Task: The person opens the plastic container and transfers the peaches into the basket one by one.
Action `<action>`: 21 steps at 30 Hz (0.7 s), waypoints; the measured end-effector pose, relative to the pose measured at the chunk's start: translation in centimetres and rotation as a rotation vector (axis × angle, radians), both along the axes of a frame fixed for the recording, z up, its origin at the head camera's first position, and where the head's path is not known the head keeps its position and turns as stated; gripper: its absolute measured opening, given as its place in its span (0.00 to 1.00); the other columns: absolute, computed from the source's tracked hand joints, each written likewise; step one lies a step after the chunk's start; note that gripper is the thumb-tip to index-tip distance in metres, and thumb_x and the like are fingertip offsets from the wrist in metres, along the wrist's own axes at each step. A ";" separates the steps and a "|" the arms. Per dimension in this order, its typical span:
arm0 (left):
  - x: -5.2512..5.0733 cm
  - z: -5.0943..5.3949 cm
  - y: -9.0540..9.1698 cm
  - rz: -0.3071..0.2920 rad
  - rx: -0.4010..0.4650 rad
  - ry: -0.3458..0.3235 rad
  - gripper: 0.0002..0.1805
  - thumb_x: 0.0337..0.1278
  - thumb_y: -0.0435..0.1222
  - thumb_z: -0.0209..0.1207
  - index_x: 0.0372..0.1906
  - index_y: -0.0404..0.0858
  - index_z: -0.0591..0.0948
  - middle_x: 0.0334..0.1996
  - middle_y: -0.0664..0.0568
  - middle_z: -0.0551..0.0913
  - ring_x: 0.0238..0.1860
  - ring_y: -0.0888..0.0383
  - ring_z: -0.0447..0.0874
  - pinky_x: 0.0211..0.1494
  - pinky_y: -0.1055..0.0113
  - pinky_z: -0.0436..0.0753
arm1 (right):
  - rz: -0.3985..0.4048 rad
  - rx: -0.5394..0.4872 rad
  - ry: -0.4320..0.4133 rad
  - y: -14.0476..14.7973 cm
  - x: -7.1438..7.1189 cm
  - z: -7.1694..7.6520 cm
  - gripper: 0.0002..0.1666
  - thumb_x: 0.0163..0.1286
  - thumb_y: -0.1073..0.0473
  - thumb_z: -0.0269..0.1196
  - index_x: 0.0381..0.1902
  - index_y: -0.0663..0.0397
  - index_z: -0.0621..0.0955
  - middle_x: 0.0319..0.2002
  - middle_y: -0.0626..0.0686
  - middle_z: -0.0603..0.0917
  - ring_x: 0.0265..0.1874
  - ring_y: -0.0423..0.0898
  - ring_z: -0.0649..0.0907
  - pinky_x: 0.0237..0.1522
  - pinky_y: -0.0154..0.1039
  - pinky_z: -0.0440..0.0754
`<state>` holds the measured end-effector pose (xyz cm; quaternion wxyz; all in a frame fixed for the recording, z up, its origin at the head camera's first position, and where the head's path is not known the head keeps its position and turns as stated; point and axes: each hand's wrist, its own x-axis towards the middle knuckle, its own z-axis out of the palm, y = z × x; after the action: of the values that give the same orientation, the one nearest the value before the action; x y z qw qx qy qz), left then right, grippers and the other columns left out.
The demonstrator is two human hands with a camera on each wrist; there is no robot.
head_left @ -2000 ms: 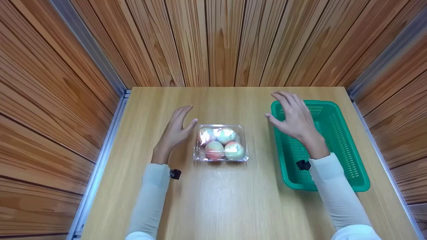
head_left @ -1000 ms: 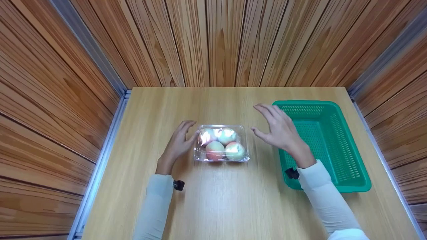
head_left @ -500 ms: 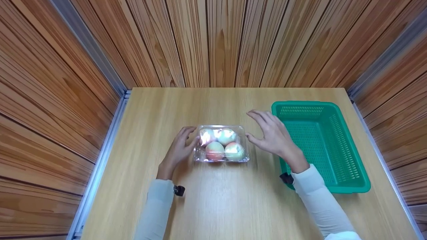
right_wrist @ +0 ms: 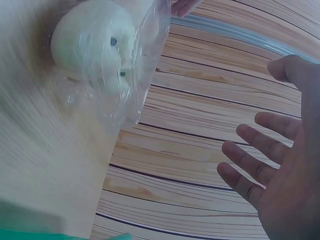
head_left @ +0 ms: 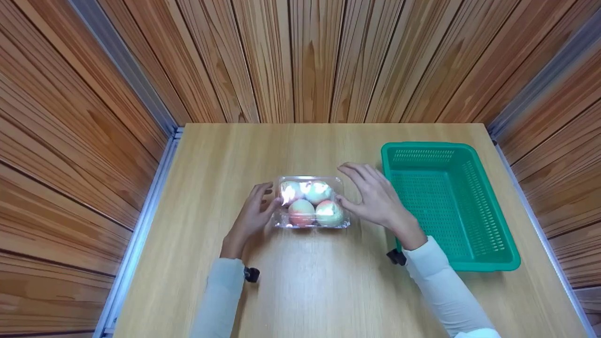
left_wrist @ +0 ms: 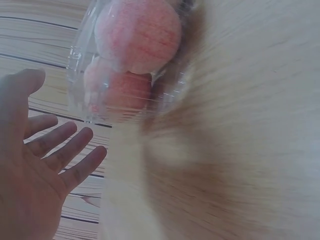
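A clear, glossy plastic box [head_left: 311, 178] of four round fruits [head_left: 302, 212], pale green blushed pinkish red, sits on a wood-grain table [head_left: 305, 286] between a person's left hand [head_left: 253, 212] and right hand [head_left: 375, 199], fingers spread and relaxed. Glare whitens the box's top; a green basket [head_left: 488, 266] stands at right.

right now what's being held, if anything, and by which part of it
Nothing is held; the left hand and right hand flank the clear container without gripping it.
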<state>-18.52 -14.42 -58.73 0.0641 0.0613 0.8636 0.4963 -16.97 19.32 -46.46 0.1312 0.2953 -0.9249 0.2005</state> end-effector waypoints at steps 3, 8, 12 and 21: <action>0.3 -0.4 -0.1 -0.002 0.004 -0.011 0.40 0.75 0.60 0.58 0.82 0.46 0.64 0.75 0.48 0.71 0.77 0.45 0.72 0.78 0.45 0.75 | -0.022 0.009 -0.033 -0.2 -0.9 -2.1 0.39 0.70 0.42 0.70 0.74 0.50 0.75 0.71 0.56 0.78 0.69 0.57 0.77 0.69 0.63 0.79; 0.6 -0.9 -0.1 0.006 0.001 -0.038 0.40 0.76 0.58 0.58 0.82 0.45 0.63 0.75 0.49 0.71 0.77 0.46 0.72 0.79 0.45 0.74 | -0.026 0.021 -0.059 -0.5 -0.9 -3.0 0.40 0.69 0.42 0.72 0.75 0.47 0.75 0.72 0.53 0.78 0.70 0.55 0.77 0.68 0.61 0.80; 0.8 -1.2 0.0 0.015 0.011 -0.072 0.40 0.78 0.55 0.58 0.83 0.42 0.62 0.77 0.48 0.70 0.77 0.45 0.73 0.79 0.45 0.73 | -0.009 0.017 -0.061 -0.8 -0.8 -3.3 0.40 0.70 0.41 0.71 0.75 0.47 0.75 0.71 0.53 0.78 0.70 0.55 0.77 0.68 0.61 0.80; 1.5 -1.9 0.3 0.024 0.043 -0.133 0.45 0.75 0.60 0.58 0.85 0.44 0.58 0.80 0.48 0.67 0.79 0.45 0.70 0.81 0.47 0.71 | 0.033 0.021 -0.054 -1.3 -0.6 -4.3 0.39 0.71 0.40 0.68 0.74 0.49 0.76 0.69 0.54 0.79 0.68 0.55 0.78 0.69 0.58 0.80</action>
<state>-16.99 -14.13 -60.59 0.1141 0.0193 0.8474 0.5182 -17.56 18.00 -50.77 0.0995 0.3066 -0.9251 0.2007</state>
